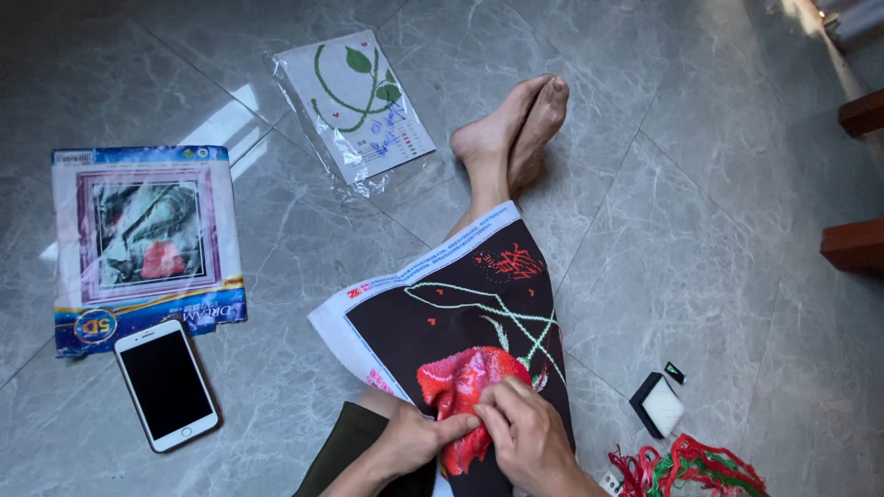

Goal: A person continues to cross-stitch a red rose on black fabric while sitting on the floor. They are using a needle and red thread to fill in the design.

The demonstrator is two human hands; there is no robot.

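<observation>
A black cross-stitch canvas (479, 322) is draped over bare legs at lower centre of a grey marble-tiled floor (700, 230). Its red rose patch is pinched by the left hand (414, 440) and right hand (525, 433). A white smartphone (166, 384) lies at lower left, tangled threads (700, 465) at lower right.

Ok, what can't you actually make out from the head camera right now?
- Needle: head view, too small or hidden between the left hand and right hand pinching the red stitching.
- Thread bundle: head view, cut off by the bottom edge.
- Lap beneath the dark canvas: head view, covered by the canvas.
</observation>
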